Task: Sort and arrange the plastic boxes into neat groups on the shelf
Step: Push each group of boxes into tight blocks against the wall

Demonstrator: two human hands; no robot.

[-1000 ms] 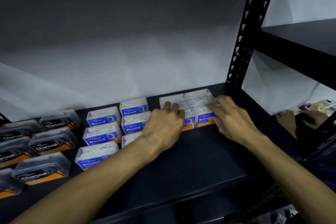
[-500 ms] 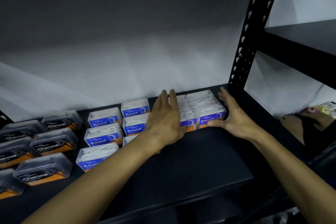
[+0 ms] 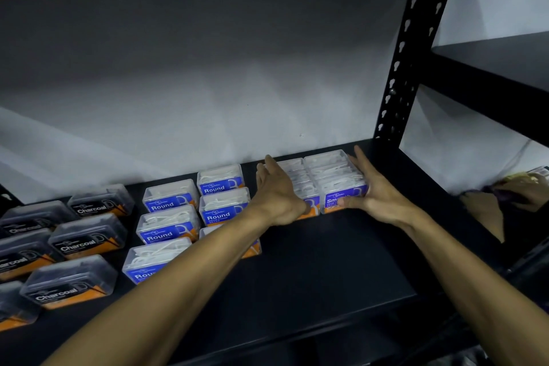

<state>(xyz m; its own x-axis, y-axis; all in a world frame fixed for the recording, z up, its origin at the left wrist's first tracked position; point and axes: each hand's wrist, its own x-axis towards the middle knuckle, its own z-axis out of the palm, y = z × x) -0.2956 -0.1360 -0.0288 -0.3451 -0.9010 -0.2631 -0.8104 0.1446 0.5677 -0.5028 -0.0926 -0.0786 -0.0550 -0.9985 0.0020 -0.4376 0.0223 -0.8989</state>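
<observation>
On the black shelf (image 3: 326,261), clear plastic boxes lie in three groups. Black-labelled Charcoal boxes (image 3: 86,242) are at the left, blue-labelled Round boxes (image 3: 221,184) in the middle, and a tight block of blue Smooth boxes (image 3: 329,175) sits at the back right. My left hand (image 3: 279,196) lies flat against the left side of the Smooth block, hiding part of it. Flat against the block's right side is my right hand (image 3: 377,193), its thumb across the front label. Neither hand grips a box.
A black perforated upright post (image 3: 398,68) stands just right of the Smooth block. The white wall is close behind the boxes. Beyond the post, on a neighbouring shelf, another person's hand (image 3: 525,187) handles small items. The shelf front is bare dark surface.
Both hands went from resting on top of the Smooth boxes to lying flat against the block's two sides. The block now looks squared up.
</observation>
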